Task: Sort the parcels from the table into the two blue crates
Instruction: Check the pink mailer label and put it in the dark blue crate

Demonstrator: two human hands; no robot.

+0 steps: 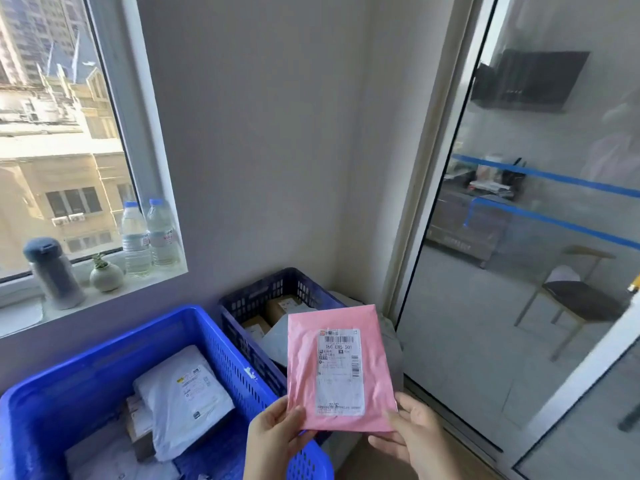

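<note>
The left hand (277, 434) pinches the lower left corner of a pink parcel (301, 368), thumb on its front, while the right hand (415, 439) grips the lower right corner, thumb against the edge and fingers behind. The parcel is held upright at lower centre of the frame, its white label (341, 372) facing the camera, in front of both crates. At lower left the bright blue crate (104, 344) holds a white mailer (183, 393) lying on a cardboard box (138, 427), with more pale parcels below it. Just beside it, at centre, the dark blue crate (259, 299) holds brown boxes (280, 306) and a grey mailer (277, 341). On the window sill (145, 282) at left stand two water bottles (135, 237), a grey flask (52, 271) and a small vase (105, 275)
</note>
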